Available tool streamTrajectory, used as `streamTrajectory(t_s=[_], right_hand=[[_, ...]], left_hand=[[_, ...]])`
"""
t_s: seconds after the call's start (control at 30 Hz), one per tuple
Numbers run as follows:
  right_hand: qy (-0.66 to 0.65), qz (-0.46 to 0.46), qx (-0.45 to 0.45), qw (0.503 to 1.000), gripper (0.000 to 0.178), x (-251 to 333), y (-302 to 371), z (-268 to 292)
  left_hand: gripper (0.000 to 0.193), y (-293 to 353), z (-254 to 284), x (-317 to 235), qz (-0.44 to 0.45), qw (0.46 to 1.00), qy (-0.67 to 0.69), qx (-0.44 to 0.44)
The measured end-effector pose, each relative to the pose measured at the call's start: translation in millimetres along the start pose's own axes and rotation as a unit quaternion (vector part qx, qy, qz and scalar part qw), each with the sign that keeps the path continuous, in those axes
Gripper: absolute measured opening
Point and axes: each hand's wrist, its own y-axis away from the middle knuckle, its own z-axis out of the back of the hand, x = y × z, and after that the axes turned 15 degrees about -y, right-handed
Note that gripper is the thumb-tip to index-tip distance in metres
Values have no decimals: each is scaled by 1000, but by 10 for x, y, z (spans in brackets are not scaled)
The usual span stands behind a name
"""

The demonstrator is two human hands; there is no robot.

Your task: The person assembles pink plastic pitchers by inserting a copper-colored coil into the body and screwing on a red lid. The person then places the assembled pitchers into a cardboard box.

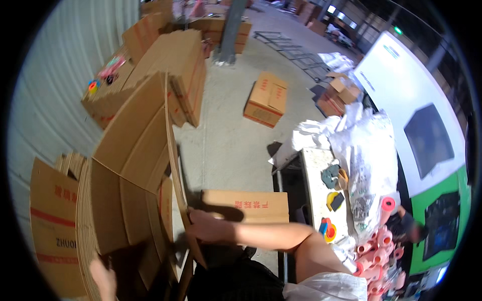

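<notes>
A large, partly unfolded brown cardboard box (131, 150) stands upright in front of me on the left, its panels bent apart. My right hand (211, 226) reaches across and grips the edge of its right-hand panel. At the lower left, my left hand (103, 278) is beside the box's left side; motion smears it, and its fingers are hard to make out. Behind that side stand flattened cardboard sheets (54, 220) with red bands. A closed carton (246, 201) with red print lies just beyond my right forearm.
A worktable (312, 168) at the right bears tape rolls (329, 231) and white plastic sacks (369, 160). Pink plastic parts (376, 258) pile up beside it, near another person (409, 231) and a green-white machine (416, 100). Ahead are a carton (267, 99), stacked cardboard (173, 60) and a pillar (231, 35).
</notes>
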Motion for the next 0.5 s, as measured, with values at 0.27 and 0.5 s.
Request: streamTrajectory(t_s=[0.27,0.5], right_hand=[[-3,-194,-57,979,30,292,2068,2700],[243,-341,-558,716,105,-331,3862,1791]], left_hand=[[51,-1925,1033,-1353,-145,956,251,-42],[87,-655,710,-3680,-36,963,265,-10]])
